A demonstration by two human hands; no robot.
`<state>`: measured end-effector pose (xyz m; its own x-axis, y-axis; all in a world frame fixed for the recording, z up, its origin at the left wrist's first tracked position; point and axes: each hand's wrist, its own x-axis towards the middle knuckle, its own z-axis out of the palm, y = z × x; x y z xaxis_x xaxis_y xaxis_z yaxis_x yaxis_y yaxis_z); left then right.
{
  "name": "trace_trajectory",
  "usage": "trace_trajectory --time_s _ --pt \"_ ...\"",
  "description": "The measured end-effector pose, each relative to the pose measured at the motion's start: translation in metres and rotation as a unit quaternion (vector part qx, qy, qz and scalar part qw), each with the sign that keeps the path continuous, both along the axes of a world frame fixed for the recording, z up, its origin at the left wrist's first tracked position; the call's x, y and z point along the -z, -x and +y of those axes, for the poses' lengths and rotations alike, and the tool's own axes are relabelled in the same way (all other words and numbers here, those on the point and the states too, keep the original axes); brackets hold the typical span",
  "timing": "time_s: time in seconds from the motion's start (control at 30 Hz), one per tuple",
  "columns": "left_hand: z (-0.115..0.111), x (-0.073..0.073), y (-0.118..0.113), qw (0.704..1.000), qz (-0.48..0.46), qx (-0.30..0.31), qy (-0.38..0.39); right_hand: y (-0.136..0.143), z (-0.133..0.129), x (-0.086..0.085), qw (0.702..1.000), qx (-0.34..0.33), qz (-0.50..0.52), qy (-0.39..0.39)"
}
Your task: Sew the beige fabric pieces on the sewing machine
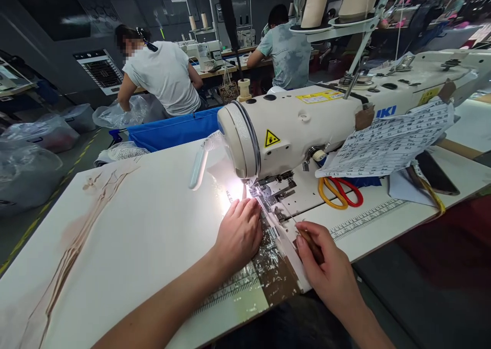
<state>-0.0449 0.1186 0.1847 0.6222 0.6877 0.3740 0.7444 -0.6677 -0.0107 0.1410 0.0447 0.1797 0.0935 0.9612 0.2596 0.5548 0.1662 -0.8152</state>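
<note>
Head view: your right grip (330, 264) was closed around the brown-handled tool (313, 247), near the sewing machine (291, 126); it seemed light, stiff, best taken by its handle. Your left grip (238, 231) lay palm-down, any hold hidden.

Sewing machine (299, 126) on table (146, 226), fabric strips (72, 252) to its left, scissors (342, 196) before it, two people (166, 78) behind

Sewing machine (289, 126) on white table (153, 216)
</note>
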Motion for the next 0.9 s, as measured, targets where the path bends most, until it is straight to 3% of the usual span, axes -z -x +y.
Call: trace_trajectory --time_s 0.17,0.23,0.4,0.9 --pt "0.007 -0.004 -0.001 0.999 -0.016 -0.028 0.034 0.013 0.009 -0.007 0.987 -0.106 -0.055 -0.112" --pt "0.009 -0.004 0.001 0.999 -0.018 -0.029 0.042 0.02 0.015 -0.006 0.977 -0.119 -0.098 -0.149" --pt "0.011 -0.002 0.004 0.998 -0.03 -0.016 0.049 0.033 0.027 0.001 0.949 -0.082 -0.229 -0.2" --pt "0.015 0.001 0.007 0.998 -0.048 -0.023 0.036 0.042 0.035 0.005 0.914 -0.036 -0.34 -0.217"
